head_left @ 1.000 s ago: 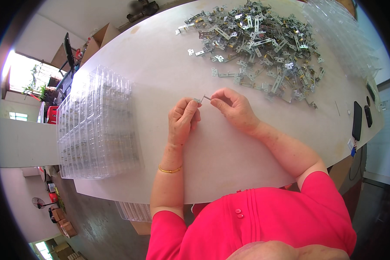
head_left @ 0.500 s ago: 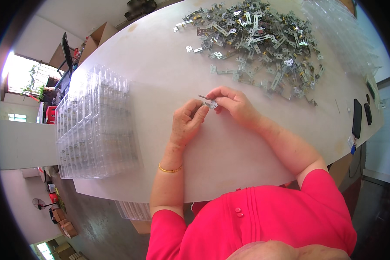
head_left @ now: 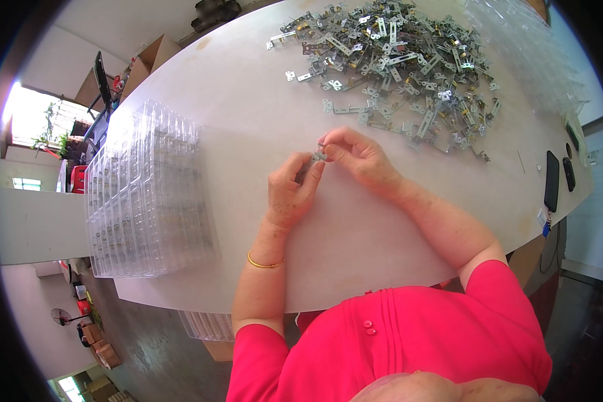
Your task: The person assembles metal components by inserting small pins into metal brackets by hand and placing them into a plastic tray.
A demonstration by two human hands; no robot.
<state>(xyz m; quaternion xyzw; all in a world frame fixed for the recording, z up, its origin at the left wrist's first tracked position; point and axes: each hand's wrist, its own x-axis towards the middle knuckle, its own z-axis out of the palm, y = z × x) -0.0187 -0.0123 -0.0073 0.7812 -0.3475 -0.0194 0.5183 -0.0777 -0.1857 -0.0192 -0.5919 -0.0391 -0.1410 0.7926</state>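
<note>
Between my hands, over the middle of the white table (head_left: 375,248), is a small silvery metal bracket (head_left: 318,157). My left hand (head_left: 292,187) is closed on it, thumb against bent fingers, and hides much of it. At its upper end the thumb and forefinger of my right hand (head_left: 358,159) are pinched together; a tiny end of metal shows at those fingertips, and I cannot tell whether it is part of the bracket or separate. Beyond my hands spreads a large heap of similar metal brackets (head_left: 398,57), some with brass-coloured bits.
A stack of clear plastic trays (head_left: 147,201) holding rows of small parts stands on the left. More clear trays (head_left: 529,53) lie at the far right. By the right edge are a black phone (head_left: 551,182), a dark oblong object (head_left: 569,175) and a thin rod (head_left: 521,163).
The bracket has turned and slipped further into my left hand. My right hand has shifted slightly up and left, its fingertips now at the bracket's upper end.
</note>
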